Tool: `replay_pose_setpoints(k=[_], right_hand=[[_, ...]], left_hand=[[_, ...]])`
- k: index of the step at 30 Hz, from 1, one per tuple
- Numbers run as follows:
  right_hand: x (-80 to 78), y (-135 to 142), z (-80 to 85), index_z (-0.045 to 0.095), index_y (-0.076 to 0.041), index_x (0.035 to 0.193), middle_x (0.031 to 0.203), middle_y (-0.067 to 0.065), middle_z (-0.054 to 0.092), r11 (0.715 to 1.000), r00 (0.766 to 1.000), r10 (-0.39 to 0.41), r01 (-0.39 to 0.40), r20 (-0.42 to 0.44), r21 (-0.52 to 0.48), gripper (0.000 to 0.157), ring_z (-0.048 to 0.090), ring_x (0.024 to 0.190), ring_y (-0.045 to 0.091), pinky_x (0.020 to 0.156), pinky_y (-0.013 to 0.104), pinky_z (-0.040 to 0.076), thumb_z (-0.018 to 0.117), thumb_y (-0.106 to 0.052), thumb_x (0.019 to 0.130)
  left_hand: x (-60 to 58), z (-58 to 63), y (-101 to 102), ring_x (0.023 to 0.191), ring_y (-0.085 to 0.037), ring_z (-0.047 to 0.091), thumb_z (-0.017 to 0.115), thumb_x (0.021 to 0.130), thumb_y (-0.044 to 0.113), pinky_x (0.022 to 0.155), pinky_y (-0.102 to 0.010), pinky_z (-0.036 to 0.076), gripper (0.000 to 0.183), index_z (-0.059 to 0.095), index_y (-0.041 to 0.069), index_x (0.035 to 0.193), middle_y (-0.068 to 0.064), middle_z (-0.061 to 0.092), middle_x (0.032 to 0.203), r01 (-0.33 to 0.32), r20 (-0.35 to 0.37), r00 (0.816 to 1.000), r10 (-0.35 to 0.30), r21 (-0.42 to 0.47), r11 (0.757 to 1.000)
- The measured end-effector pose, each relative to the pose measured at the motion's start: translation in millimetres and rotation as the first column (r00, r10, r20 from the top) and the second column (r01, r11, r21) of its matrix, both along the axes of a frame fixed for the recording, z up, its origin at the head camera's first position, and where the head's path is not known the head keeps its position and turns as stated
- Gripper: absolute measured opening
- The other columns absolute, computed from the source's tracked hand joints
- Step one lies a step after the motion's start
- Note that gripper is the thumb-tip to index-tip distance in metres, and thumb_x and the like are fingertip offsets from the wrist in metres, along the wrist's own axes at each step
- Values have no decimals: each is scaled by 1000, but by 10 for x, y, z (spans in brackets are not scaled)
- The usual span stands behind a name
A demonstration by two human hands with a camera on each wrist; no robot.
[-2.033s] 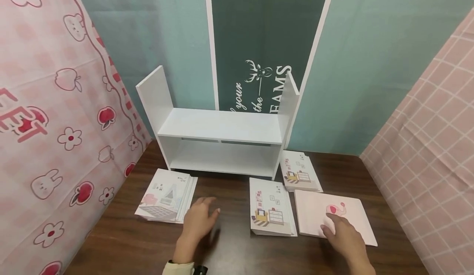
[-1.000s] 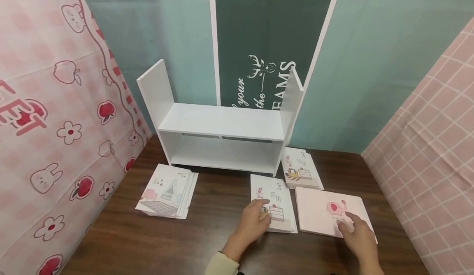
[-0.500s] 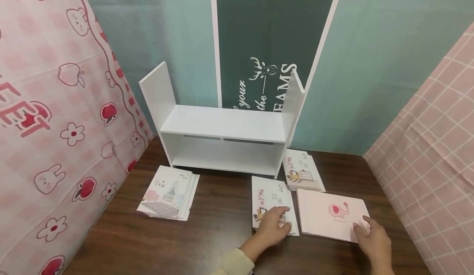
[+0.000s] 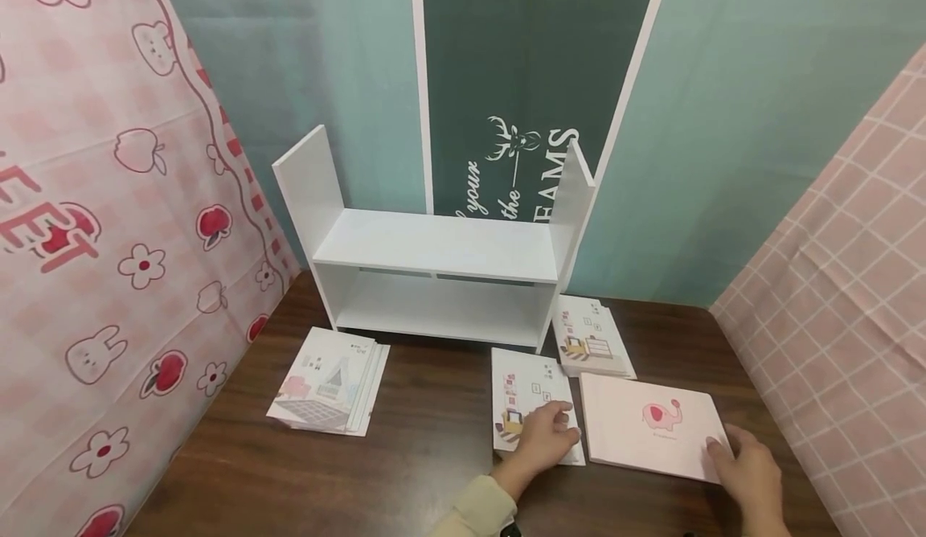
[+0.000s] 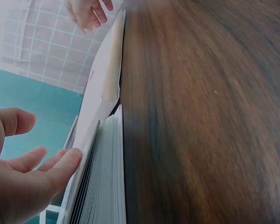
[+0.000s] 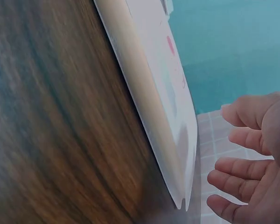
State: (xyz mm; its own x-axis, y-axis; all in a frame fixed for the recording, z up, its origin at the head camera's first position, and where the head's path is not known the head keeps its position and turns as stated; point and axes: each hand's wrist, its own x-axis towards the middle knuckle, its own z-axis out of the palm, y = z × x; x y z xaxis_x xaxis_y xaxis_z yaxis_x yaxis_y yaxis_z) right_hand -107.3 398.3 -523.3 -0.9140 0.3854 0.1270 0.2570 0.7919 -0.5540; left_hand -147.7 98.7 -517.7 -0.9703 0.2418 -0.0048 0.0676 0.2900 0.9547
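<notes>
A pink book (image 4: 622,424) with an elephant on its cover lies flat at the right. My right hand (image 4: 752,470) is at its right edge, thumb near the cover's corner. In the right wrist view the fingers are loosely bent and spread, gripping nothing. To the left lies a white stack of booklets (image 4: 517,384) with a room drawing on top. My left hand (image 4: 541,440) is over its lower right part. The left wrist view shows a fingertip (image 5: 73,156) touching the top cover's edge, thumb raised. Neither hand holds anything.
A white two-tier shelf (image 4: 434,248) stands at the back of the brown wooden table (image 4: 304,489). Another room-drawing stack (image 4: 589,336) lies beside the shelf's right side. A stack with a house drawing (image 4: 321,380) lies at the left. Patterned cloths hang around the table.
My left hand has moved right from beside the house-drawing stack onto the middle stack. My right hand has slid right from over the pink book to its right edge. The books have stayed put.
</notes>
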Motion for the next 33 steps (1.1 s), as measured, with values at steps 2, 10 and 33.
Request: replay_pose_setpoints(k=[2, 10, 33], right_hand=[[-6, 33, -16, 47, 16, 119, 115, 42, 45, 1000, 1000, 3, -3, 13, -5, 46, 44, 101, 56, 81, 61, 35, 56, -16, 87], [-62, 97, -68, 43, 15, 122, 121, 40, 44, 998, 993, -35, 41, 116, -47, 51, 42, 105, 55, 88, 59, 34, 53, -21, 88], [1, 200, -95, 47, 21, 110, 109, 43, 46, 993, 953, -113, 121, 281, -13, 51, 44, 95, 57, 80, 60, 38, 53, -21, 82]], left_hand=[[-5, 4, 29, 81, -11, 63, 68, 76, 10, 69, -20, 49, 38, 63, 2, 112, -6, 64, 91, 1, 25, 1000, -1, 10, 1000], [-26, 25, 142, 87, -15, 60, 68, 73, 14, 72, -25, 48, 43, 63, 4, 115, -9, 66, 95, 25, 75, 997, -22, -47, 999], [71, -48, 479, 76, -13, 57, 68, 69, 8, 71, -25, 48, 40, 63, -6, 106, -8, 66, 84, 11, 202, 979, -19, 40, 999]])
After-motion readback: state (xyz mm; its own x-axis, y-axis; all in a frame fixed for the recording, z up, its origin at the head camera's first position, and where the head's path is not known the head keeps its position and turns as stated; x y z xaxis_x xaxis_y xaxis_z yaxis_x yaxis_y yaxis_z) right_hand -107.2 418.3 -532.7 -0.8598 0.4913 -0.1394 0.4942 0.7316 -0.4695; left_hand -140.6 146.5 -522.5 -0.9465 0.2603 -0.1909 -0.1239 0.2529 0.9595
